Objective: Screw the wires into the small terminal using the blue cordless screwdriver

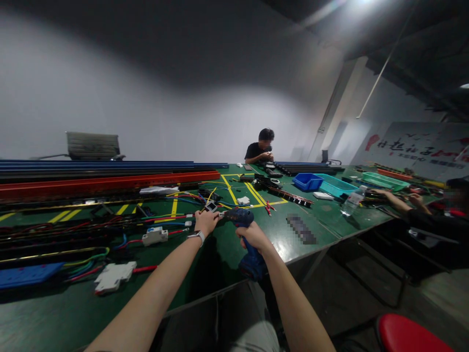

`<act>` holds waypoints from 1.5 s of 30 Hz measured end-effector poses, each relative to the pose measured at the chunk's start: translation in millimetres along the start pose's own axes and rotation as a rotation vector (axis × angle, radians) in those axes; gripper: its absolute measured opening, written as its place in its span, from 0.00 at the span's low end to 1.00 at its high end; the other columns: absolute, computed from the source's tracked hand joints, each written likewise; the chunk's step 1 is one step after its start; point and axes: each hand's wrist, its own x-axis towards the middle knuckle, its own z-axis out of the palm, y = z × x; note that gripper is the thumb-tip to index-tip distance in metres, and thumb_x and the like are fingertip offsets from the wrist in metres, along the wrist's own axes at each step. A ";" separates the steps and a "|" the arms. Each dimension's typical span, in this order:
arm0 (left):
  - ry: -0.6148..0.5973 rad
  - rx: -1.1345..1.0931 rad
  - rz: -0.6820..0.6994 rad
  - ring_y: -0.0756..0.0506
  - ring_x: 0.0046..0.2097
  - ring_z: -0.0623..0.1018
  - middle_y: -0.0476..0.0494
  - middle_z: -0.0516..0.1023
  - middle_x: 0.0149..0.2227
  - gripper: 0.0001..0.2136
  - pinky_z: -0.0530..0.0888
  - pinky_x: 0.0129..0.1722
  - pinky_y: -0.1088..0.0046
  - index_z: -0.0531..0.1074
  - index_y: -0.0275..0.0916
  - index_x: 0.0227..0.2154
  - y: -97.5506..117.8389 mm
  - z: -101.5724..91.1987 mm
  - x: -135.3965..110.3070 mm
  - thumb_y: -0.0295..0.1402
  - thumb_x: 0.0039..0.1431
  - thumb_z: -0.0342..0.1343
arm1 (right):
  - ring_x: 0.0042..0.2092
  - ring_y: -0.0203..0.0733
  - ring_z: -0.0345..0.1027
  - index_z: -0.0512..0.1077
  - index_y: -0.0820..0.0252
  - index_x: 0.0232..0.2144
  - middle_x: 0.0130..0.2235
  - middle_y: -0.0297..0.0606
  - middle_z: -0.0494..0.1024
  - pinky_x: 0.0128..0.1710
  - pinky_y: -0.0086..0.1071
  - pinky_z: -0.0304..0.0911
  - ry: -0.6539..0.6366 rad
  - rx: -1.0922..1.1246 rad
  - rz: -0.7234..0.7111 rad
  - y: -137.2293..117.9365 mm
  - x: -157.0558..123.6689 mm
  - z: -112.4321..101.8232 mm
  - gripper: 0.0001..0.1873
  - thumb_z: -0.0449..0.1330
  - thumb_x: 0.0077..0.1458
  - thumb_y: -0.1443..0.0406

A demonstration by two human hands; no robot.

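My right hand (252, 236) is closed round the grip of a blue cordless drill (245, 234), whose nose points left. My left hand (206, 220), a watch on its wrist, is closed on a small grey device (211, 207) with wires, held at the drill's tip above the green table (322, 215). Yellow, blue and green wires (190, 198) trail away from the device across the table.
Long red (110, 183) and blue rails lie at the back left. White breakers (154, 235) and a blue plate (25, 275) lie at left. Blue (307, 182) and teal bins, a water bottle (352, 201). One person sits at the far end, another at right. A red stool (410, 335).
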 end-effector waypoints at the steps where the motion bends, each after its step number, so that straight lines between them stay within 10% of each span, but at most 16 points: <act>1: 0.003 -0.003 0.000 0.37 0.47 0.73 0.41 0.80 0.41 0.18 0.52 0.51 0.52 0.76 0.56 0.44 -0.3 0.5 0.1 0.51 0.65 0.43 | 0.15 0.34 0.60 0.63 0.58 0.23 0.12 0.25 0.61 0.15 0.25 0.52 -0.001 0.003 -0.003 0.0 -0.1 0.1 0.05 0.57 0.42 0.69; 45: 0.018 0.004 0.012 0.37 0.46 0.73 0.42 0.81 0.40 0.17 0.52 0.50 0.53 0.77 0.54 0.42 -3.0 5.1 1.5 0.51 0.64 0.44 | 0.15 0.34 0.59 0.62 0.58 0.22 0.12 0.26 0.61 0.15 0.25 0.52 -0.005 0.014 -0.002 1.6 1.0 -0.3 0.05 0.57 0.41 0.69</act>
